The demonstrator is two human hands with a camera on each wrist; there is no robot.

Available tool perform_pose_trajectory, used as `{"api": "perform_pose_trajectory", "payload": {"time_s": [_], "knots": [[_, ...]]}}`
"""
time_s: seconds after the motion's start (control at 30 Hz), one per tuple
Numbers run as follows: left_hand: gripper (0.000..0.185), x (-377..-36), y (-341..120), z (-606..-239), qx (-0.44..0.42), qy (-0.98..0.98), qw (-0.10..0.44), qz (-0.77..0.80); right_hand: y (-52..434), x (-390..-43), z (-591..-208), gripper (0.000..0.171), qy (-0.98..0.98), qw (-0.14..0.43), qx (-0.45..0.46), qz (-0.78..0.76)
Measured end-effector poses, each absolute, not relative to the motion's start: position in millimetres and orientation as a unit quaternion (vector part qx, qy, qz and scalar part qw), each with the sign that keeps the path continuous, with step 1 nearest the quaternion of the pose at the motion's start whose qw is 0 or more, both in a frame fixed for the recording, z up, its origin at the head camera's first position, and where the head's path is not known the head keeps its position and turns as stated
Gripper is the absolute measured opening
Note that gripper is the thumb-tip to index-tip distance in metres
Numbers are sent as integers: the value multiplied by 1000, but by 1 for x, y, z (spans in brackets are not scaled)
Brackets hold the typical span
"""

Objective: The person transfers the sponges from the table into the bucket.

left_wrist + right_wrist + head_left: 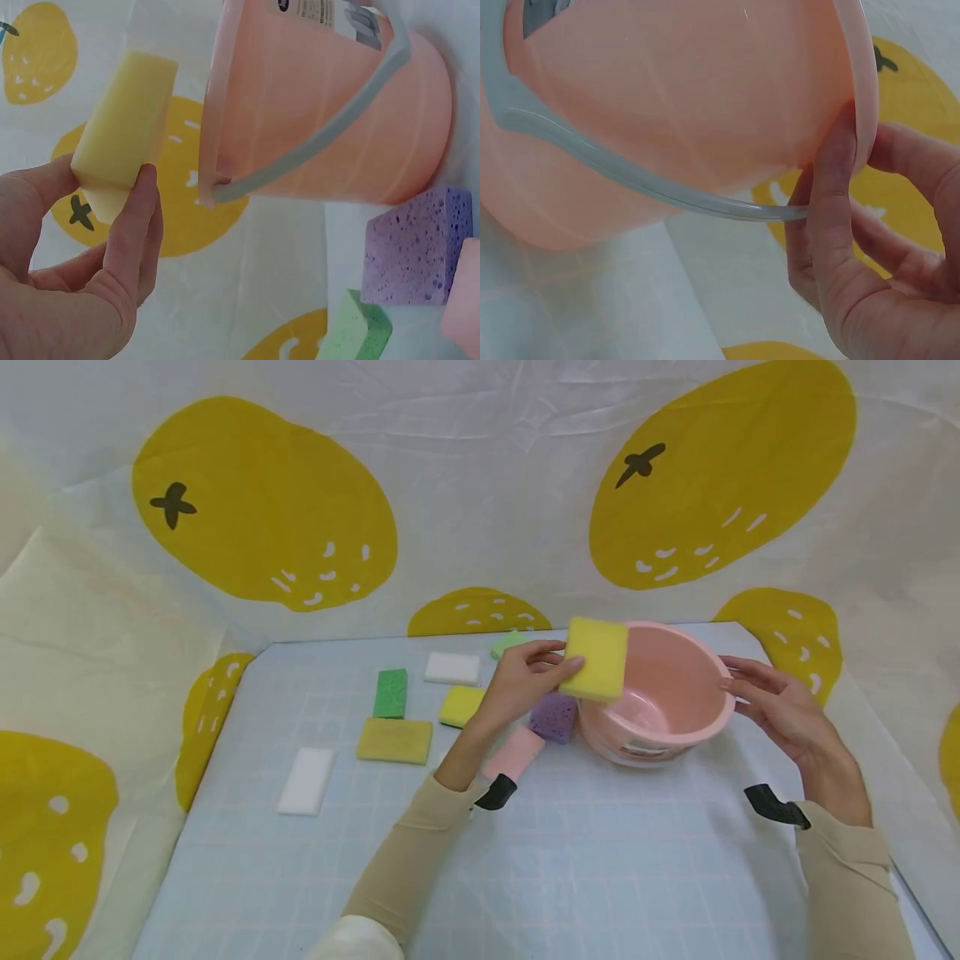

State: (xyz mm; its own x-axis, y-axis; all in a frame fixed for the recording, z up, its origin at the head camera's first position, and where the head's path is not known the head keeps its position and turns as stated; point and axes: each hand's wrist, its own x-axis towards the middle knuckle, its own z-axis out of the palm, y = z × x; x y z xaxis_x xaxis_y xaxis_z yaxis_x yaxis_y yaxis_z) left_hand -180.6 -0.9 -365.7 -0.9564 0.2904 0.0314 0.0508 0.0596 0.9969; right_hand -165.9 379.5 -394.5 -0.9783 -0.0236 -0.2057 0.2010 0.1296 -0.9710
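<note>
My left hand (522,683) pinches a yellow sponge (596,658) by its edge, between thumb and fingers. In the head view the sponge is at the left rim of a pink bucket (667,677); the left wrist view shows it apart from the rim, beside the bucket's mouth. On the bucket's far right side, my right hand (783,702) grips the rim between thumb and fingers. A grey handle (652,180) hangs down along the bucket's outside, its end near my right fingers. Part of the bucket's floor shows, with no sponge visible on it.
Left of the bucket lie a purple sponge (553,717), a pink sponge (514,752), another yellow sponge (460,705), a tan sponge (394,740), green sponges (391,693) and white blocks (307,782). A lemon-printed cloth (480,510) stands behind the table (600,877).
</note>
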Motion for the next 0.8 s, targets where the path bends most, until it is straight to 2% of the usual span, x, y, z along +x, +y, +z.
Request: {"api": "perform_pose_trajectory", "payload": {"time_s": [0.63,0.73,0.8], "knots": [[51,-195,67,-362,198,799,28,566,373,-167,-402,49,705,64,85,-701],[47,-196,78,-363,203,819,25,537,373,-166,-403,53,696,65,86,-710],[38,-196,85,-362,211,837,27,504,374,-166,-403,56,695,66,88,-711]]}}
